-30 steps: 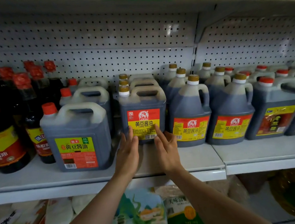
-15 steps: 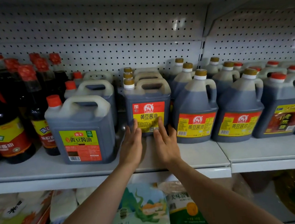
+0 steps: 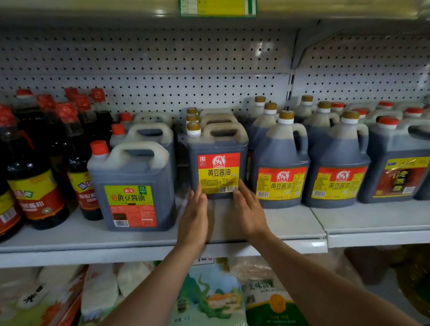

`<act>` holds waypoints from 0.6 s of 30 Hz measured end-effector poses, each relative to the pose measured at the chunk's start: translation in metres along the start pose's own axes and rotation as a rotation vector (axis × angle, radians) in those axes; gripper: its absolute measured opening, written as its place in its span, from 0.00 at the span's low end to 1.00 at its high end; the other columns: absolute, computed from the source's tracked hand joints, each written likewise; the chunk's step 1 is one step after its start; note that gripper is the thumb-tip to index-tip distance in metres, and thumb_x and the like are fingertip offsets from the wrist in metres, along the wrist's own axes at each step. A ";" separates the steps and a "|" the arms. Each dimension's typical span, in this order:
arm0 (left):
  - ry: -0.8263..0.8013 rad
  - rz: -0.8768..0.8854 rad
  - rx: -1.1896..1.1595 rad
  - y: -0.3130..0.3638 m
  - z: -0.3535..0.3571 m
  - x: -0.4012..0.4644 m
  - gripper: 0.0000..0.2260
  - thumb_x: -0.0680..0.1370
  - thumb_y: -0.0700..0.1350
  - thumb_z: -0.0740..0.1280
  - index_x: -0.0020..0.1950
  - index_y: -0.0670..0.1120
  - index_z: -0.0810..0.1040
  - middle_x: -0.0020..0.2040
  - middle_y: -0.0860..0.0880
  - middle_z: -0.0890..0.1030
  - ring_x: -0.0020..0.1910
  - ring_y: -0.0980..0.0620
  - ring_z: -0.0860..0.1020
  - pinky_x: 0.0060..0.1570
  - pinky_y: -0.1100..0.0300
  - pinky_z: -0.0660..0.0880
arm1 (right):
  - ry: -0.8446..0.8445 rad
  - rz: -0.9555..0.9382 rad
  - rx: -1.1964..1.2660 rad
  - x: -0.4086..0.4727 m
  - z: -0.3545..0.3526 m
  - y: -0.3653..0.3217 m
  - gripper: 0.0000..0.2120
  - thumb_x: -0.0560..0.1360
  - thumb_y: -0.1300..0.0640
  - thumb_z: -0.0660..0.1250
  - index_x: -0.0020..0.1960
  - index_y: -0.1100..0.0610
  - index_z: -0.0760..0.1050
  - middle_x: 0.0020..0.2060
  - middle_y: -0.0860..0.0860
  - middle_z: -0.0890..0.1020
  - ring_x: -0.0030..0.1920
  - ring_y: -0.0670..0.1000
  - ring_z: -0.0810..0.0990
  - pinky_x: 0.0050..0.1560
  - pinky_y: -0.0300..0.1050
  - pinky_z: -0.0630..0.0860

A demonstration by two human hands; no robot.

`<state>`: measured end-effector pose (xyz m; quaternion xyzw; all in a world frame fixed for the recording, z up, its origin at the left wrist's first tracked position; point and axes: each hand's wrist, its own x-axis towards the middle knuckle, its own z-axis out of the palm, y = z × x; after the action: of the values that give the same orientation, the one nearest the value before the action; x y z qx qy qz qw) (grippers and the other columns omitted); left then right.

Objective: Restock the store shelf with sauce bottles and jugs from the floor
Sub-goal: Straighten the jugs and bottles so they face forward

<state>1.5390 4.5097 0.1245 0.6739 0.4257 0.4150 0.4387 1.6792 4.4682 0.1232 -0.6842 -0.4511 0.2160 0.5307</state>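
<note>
Main risk judged here: the square jug (image 3: 219, 159) stood set back from the shelf (image 3: 291, 221) edge in a tight slot at frame center, so a crooked or one-sided push could have twisted it into the green-label jug (image 3: 133, 189) to its left or the round red-label jug (image 3: 280, 165) to its right, nudging those rows out of line or rocking one. A hard shove could also have knocked the identical jugs lined up behind it toward the pegboard (image 3: 143, 71). Left hand (image 3: 192, 219) and right hand (image 3: 249, 212) were both flat, fingers straight, fingertips touching the jug's lower front corners on either side of its label; neither hand grasped anything. Whether the fingertips were really pressing or only resting was hard to tell, as the lower edge was shadowed. The jug looked rectangular, translucent plastic filled with dark brown sauce, with a top handle, a gold cap with a white collar at its upper left, and a red-and-yellow label with a barcode strip. It stood upright. Probably heavy when full, so likelier to slide than tip.
</note>
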 end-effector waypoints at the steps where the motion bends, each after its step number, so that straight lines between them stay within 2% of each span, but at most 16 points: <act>1: 0.013 0.004 -0.046 0.000 -0.002 -0.006 0.21 0.85 0.56 0.51 0.79 0.57 0.59 0.80 0.55 0.57 0.79 0.58 0.55 0.78 0.55 0.52 | 0.002 -0.001 0.010 -0.005 0.003 -0.001 0.24 0.85 0.46 0.55 0.81 0.48 0.61 0.79 0.47 0.63 0.80 0.49 0.58 0.79 0.49 0.54; 6: 0.046 0.020 -0.092 0.006 -0.021 -0.037 0.23 0.82 0.63 0.51 0.78 0.63 0.62 0.77 0.60 0.63 0.74 0.61 0.62 0.72 0.59 0.58 | -0.056 -0.040 0.039 -0.019 0.019 -0.018 0.25 0.85 0.45 0.55 0.81 0.48 0.60 0.79 0.47 0.63 0.79 0.49 0.58 0.79 0.48 0.54; 8: 0.084 0.052 -0.102 0.003 -0.036 -0.047 0.25 0.80 0.68 0.51 0.76 0.64 0.64 0.76 0.59 0.67 0.72 0.58 0.67 0.71 0.56 0.63 | -0.083 -0.053 0.069 -0.026 0.030 -0.027 0.25 0.85 0.45 0.56 0.81 0.48 0.61 0.79 0.47 0.64 0.79 0.48 0.60 0.78 0.45 0.56; 10: 0.186 0.122 -0.052 -0.001 -0.052 -0.055 0.28 0.78 0.71 0.49 0.74 0.63 0.68 0.68 0.55 0.77 0.66 0.56 0.75 0.67 0.52 0.71 | -0.092 -0.074 0.123 -0.035 0.044 -0.035 0.24 0.85 0.47 0.58 0.80 0.47 0.63 0.77 0.46 0.66 0.77 0.46 0.63 0.75 0.40 0.58; 11: 0.260 0.159 -0.032 -0.002 -0.061 -0.058 0.28 0.78 0.70 0.49 0.73 0.60 0.70 0.63 0.54 0.80 0.61 0.57 0.78 0.62 0.53 0.74 | -0.094 -0.094 0.152 -0.040 0.052 -0.039 0.23 0.85 0.48 0.59 0.79 0.48 0.64 0.76 0.45 0.68 0.75 0.44 0.65 0.73 0.37 0.59; 12: 0.335 0.195 -0.020 -0.003 -0.070 -0.061 0.27 0.79 0.67 0.49 0.72 0.58 0.71 0.62 0.53 0.80 0.58 0.57 0.78 0.59 0.54 0.74 | -0.102 -0.114 0.176 -0.044 0.059 -0.043 0.23 0.85 0.49 0.59 0.79 0.48 0.65 0.74 0.42 0.69 0.73 0.41 0.65 0.72 0.35 0.59; 14: 0.472 0.234 0.006 -0.005 -0.089 -0.062 0.24 0.80 0.62 0.50 0.72 0.55 0.70 0.67 0.53 0.74 0.62 0.60 0.73 0.60 0.58 0.70 | -0.129 -0.152 0.201 -0.052 0.074 -0.049 0.22 0.85 0.49 0.60 0.78 0.46 0.65 0.72 0.38 0.68 0.69 0.33 0.66 0.71 0.31 0.62; 16: 0.562 0.224 0.026 -0.009 -0.108 -0.060 0.26 0.80 0.63 0.49 0.74 0.55 0.68 0.71 0.51 0.69 0.66 0.58 0.68 0.61 0.58 0.65 | -0.140 -0.174 0.229 -0.057 0.089 -0.053 0.24 0.84 0.49 0.61 0.79 0.45 0.64 0.72 0.37 0.67 0.64 0.25 0.67 0.66 0.24 0.64; 17: 0.587 0.212 0.043 -0.012 -0.117 -0.059 0.27 0.80 0.63 0.49 0.75 0.55 0.67 0.72 0.49 0.66 0.68 0.56 0.66 0.61 0.58 0.64 | -0.132 -0.178 0.242 -0.059 0.096 -0.057 0.25 0.83 0.47 0.62 0.79 0.44 0.64 0.73 0.37 0.67 0.63 0.24 0.67 0.64 0.24 0.65; 18: 0.602 0.202 0.063 -0.015 -0.126 -0.057 0.28 0.79 0.64 0.49 0.76 0.55 0.66 0.74 0.48 0.64 0.70 0.54 0.65 0.62 0.58 0.64 | -0.119 -0.180 0.252 -0.060 0.104 -0.060 0.26 0.82 0.44 0.63 0.79 0.43 0.64 0.74 0.38 0.67 0.64 0.26 0.67 0.67 0.27 0.66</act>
<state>1.4021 4.4898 0.1341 0.5729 0.4801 0.6238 0.2285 1.5458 4.4745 0.1315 -0.5551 -0.5106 0.2623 0.6019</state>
